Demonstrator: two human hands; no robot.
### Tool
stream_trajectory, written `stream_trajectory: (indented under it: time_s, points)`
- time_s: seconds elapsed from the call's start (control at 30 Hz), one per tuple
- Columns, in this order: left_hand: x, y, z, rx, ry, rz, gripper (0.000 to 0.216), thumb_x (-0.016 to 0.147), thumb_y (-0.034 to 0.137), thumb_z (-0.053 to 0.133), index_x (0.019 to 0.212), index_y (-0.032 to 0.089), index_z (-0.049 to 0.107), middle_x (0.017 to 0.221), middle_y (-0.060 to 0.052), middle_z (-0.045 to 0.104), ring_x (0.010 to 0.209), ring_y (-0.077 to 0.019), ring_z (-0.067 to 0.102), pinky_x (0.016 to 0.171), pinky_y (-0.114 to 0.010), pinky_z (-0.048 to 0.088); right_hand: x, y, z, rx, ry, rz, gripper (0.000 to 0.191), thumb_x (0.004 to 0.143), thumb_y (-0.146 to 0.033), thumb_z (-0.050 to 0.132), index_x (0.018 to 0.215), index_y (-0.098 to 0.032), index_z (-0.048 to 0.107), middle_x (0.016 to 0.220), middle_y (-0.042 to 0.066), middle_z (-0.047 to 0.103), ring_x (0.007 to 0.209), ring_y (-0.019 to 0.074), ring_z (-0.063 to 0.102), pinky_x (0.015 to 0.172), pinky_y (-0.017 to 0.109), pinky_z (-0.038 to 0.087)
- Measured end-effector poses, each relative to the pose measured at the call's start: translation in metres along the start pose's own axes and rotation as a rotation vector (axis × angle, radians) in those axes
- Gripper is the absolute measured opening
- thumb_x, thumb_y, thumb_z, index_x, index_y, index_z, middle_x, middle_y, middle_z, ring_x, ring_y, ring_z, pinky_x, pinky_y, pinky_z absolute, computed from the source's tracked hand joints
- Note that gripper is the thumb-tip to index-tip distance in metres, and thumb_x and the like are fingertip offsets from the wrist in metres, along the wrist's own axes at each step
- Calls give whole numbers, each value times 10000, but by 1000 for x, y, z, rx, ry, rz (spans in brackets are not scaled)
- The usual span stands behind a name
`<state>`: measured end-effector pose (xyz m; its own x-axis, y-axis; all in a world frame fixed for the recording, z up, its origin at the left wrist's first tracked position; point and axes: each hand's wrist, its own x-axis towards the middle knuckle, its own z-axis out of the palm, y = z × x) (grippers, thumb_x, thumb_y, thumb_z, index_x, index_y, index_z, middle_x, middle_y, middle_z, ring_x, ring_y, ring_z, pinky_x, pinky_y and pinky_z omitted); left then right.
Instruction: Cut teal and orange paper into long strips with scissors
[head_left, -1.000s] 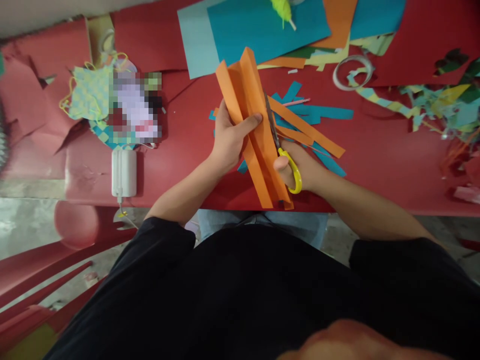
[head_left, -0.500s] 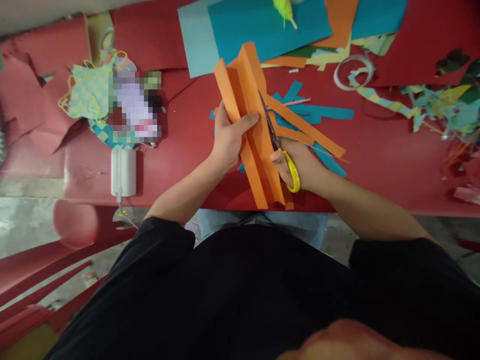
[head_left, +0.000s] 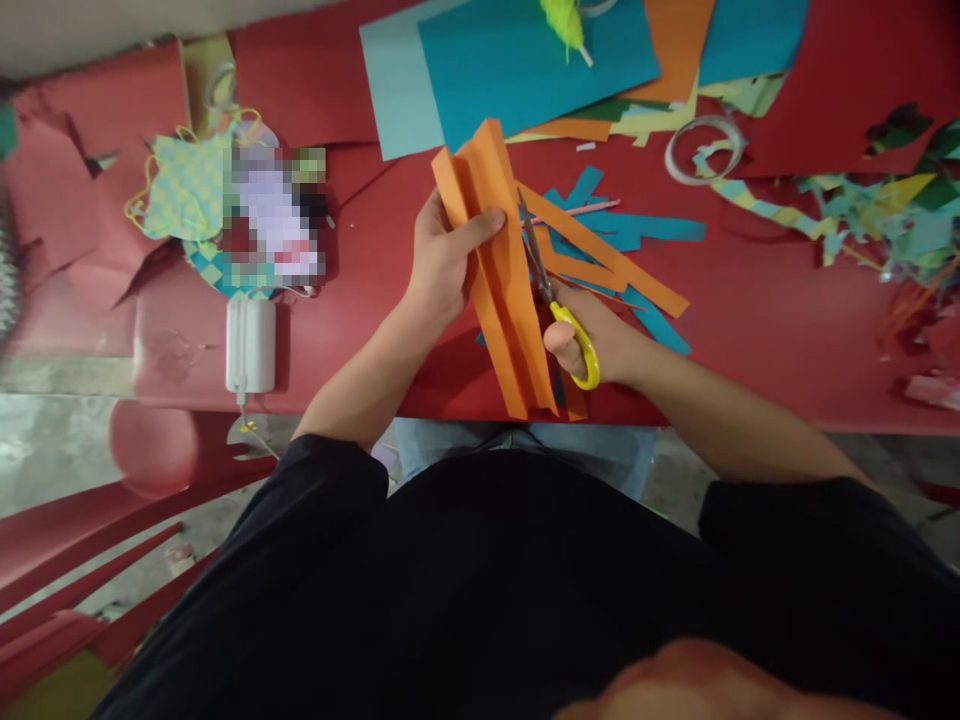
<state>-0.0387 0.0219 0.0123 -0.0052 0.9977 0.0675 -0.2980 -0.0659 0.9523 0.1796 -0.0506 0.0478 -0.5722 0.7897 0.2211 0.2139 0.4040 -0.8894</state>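
Observation:
My left hand (head_left: 446, 250) grips a folded sheet of orange paper (head_left: 501, 290) by its left side, the thumb pressed across the front and the other fingers hidden behind. The paper has lengthwise creases and is tilted over the table's front edge. In my right hand (head_left: 600, 335) is a pair of yellow-handled scissors (head_left: 574, 340), the thumb through one loop. Their blades point up and away, alongside the sheet's right edge. Orange strips (head_left: 600, 250) and blue strips (head_left: 660, 228) lie on the table just beyond my right hand, with a pink pencil-like stick (head_left: 592, 207) among them.
Large blue sheets (head_left: 525, 70) lie at the back, with a yellow-green fuzzy item (head_left: 562, 25) on top. A tape roll (head_left: 705, 150) and paper scraps (head_left: 900, 220) are on the right. A woven paper piece (head_left: 184, 185) and a white power bank (head_left: 251, 345) sit left. A red chair (head_left: 154, 445) stands front left.
The orange paper and my left hand have shifted slightly left. The top of the paper is lower in view. The scissors now sit beside the paper's right edge, their blades less over it.

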Motion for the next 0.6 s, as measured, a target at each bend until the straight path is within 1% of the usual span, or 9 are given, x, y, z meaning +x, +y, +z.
stream_trajectory:
  time_s: [0.07, 0.13, 0.2, 0.27, 0.37, 0.43, 0.5, 0.53, 0.6]
  points:
    - [-6, 2, 6, 18, -12, 4, 617, 778, 632, 959, 1163, 268, 643, 1129, -29, 750, 1178, -293, 794, 1017, -440, 652, 1, -1, 0, 57, -14, -24, 839, 980, -968, 425, 1376, -283, 704, 1287, 131, 744, 1416, 373, 655, 1269, 538, 501]
    - [-12, 3, 11, 32, -30, -10, 603, 806, 622, 944, 1181, 266, 634, 1151, -34, 749, 1232, -305, 784, 1059, -462, 654, 1, -1, 1, 97, -8, -30, 800, 992, -937, 467, 1373, -276, 708, 1295, 133, 741, 1346, 377, 687, 1228, 548, 524]
    - [-18, 4, 15, 25, -47, -29, 581, 823, 602, 935, 1184, 265, 628, 1163, -39, 750, 1251, -312, 778, 1081, -483, 656, 0, -1, 1, 127, 6, -26, 758, 1005, -910, 488, 1316, -262, 726, 1254, 130, 752, 1223, 366, 730, 1121, 536, 581]
    - [-22, 5, 18, 3, -57, -45, 559, 839, 574, 929, 1189, 263, 624, 1177, -45, 750, 1249, -317, 779, 1086, -500, 658, 1, -3, 2, 145, 17, -21, 733, 1011, -900, 489, 1241, -251, 739, 1186, 126, 766, 1140, 356, 743, 1039, 518, 607]
    - [-25, 6, 21, -35, -52, -54, 535, 853, 539, 928, 1196, 260, 626, 1191, -48, 749, 1242, -324, 781, 1093, -520, 657, 4, -8, 1, 107, 39, -41, 739, 1005, -912, 475, 1148, -241, 750, 1143, 129, 757, 1124, 363, 729, 1040, 536, 595]
    - [-26, 7, 22, -52, -49, -58, 543, 845, 535, 940, 1199, 266, 629, 1183, -37, 747, 1276, -328, 770, 1113, -526, 653, 6, -11, 0, 55, 67, -54, 740, 1008, -918, 454, 1109, -248, 753, 1148, 130, 745, 1163, 372, 715, 1100, 561, 572]
    - [-25, 9, 22, -60, -40, -66, 559, 833, 543, 951, 1199, 270, 628, 1174, -29, 743, 1305, -326, 757, 1129, -524, 647, 7, -12, -1, 26, 87, -41, 734, 1005, -924, 447, 1075, -258, 747, 1099, 127, 738, 1173, 374, 710, 1141, 574, 555]
    - [-25, 10, 22, -60, -31, -69, 566, 827, 549, 955, 1193, 268, 627, 1171, -27, 742, 1295, -321, 759, 1126, -520, 647, 6, -12, -1, 24, 100, -18, 732, 1001, -929, 448, 1057, -259, 736, 1047, 122, 732, 1148, 371, 713, 1130, 574, 562]
    - [-25, 12, 23, -60, -8, -68, 577, 814, 555, 963, 1178, 262, 625, 1156, -24, 743, 1223, -300, 778, 1095, -499, 655, 4, -9, -1, 22, 123, 38, 738, 984, -946, 459, 1004, -250, 704, 937, 108, 702, 1059, 361, 717, 1044, 559, 592]
